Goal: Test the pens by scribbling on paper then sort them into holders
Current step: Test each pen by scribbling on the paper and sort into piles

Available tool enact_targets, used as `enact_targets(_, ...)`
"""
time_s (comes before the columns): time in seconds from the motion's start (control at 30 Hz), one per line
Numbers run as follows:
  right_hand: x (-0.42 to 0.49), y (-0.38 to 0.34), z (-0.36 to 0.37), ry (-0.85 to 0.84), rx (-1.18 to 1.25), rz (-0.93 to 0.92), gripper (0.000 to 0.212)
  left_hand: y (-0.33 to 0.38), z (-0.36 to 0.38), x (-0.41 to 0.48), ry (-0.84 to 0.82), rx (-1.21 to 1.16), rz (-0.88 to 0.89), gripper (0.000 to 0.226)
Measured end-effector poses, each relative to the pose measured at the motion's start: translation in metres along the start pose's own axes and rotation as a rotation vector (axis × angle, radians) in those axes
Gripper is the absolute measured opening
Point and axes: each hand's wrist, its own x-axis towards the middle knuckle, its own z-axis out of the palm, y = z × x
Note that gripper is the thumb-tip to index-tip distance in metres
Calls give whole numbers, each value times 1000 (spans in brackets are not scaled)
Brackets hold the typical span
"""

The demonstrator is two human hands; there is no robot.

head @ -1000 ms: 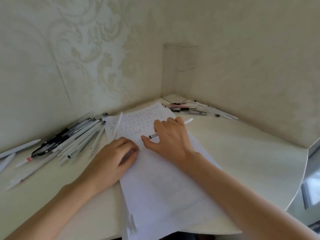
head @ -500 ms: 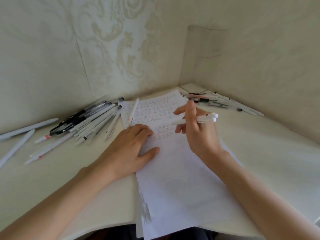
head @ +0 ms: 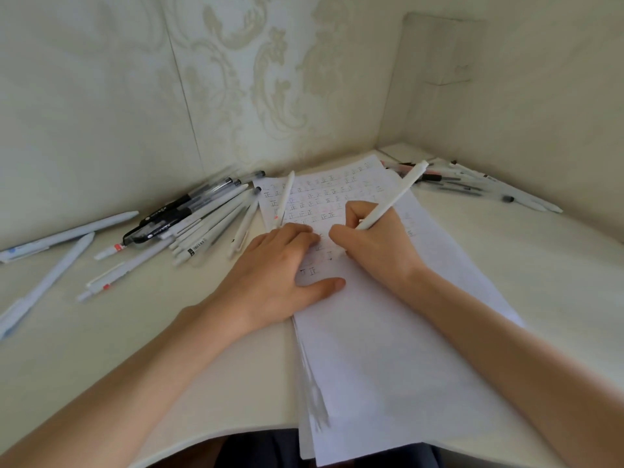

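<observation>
A stack of white paper (head: pixel 388 339) lies on the pale desk, its upper part covered in rows of small written marks. My right hand (head: pixel 374 244) grips a white pen (head: pixel 395 197) in writing pose, the tip down on the sheet and hidden by my fingers. My left hand (head: pixel 280 278) lies flat on the paper's left edge, palm down, fingers spread. Another white pen (head: pixel 284 197) rests on the sheet's upper left. A pile of white and black pens (head: pixel 199 224) lies left of the paper. A smaller group of pens (head: pixel 472 185) lies at the far right corner.
Loose pale blue pens (head: pixel 50 265) are scattered at the far left of the desk (head: pixel 540 282). Patterned walls close the desk in at the back and right. A clear, box-like container (head: pixel 442 86) stands in the back corner. The desk's front edge curves near my body.
My right hand picked the white pen up off the paper, turned it into a writing grip and set its tip down on the sheet. The left hand has flattened out, thumb spread.
</observation>
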Motion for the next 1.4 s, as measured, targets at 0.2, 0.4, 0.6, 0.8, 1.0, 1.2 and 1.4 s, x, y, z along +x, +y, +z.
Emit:
enact_targets(0.2,-5,4,2,-107,-86,-107,40,0,1,1,17,-11,12,91)
enact_targets(0.4,-5,4,4,-93,-106,-112,40,-1,0,0,5,-3,22,91)
enact_targets(0.6,-5,3,2,-87,-126,-99,39,-6,-7,-1,-88,14,41,96)
enact_targets(0.8,-6,0,2,-86,-126,-87,39,-9,-10,-2,-123,21,62,98)
enact_targets(1.0,-6,1,1,-90,-125,-90,38,-10,-9,-1,-119,29,70,98)
enact_targets(1.2,-8,-1,1,-127,-134,-92,36,-9,-9,-1,-117,31,67,97)
enact_targets(1.4,-10,-3,2,-144,-134,-68,36,-10,-9,-1,-120,36,76,97)
